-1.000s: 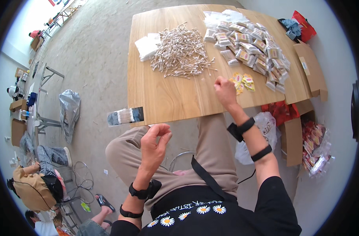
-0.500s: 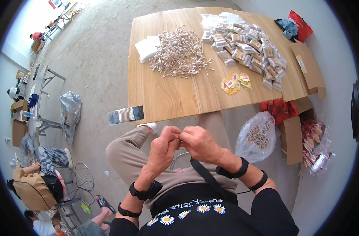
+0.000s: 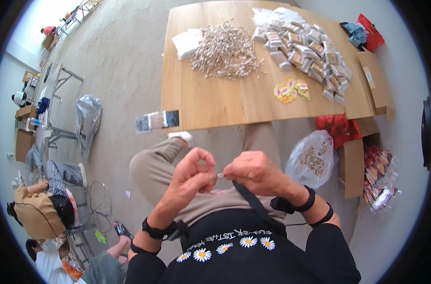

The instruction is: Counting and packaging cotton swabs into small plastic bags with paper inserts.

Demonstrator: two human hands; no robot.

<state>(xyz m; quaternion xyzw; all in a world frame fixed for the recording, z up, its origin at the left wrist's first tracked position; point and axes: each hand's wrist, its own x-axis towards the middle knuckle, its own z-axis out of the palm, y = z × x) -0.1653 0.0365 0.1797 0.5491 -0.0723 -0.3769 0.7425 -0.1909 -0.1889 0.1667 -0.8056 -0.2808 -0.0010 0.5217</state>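
Above my lap, in front of the table edge, my left hand and my right hand are close together with curled fingers. A small whitish piece shows at the right fingertips, pinched there; it is too small to name. The left thumb and fingers bend inward beside it, and whatever they grip is hidden. Beyond the hands, a row of cotton swabs lies on a dark and clear strip at the table's near left corner. A heap of loose cotton swabs covers the table's far left part.
White sheets lie beside the heap. Packed bags of swabs and yellow cards lie on the table's right part. A clear bag and an open carton stand at right. A co-worker sits at left.
My hands, touching before, have drawn slightly apart, and a small whitish piece now shows between them. The view has shifted, so the table appears higher.
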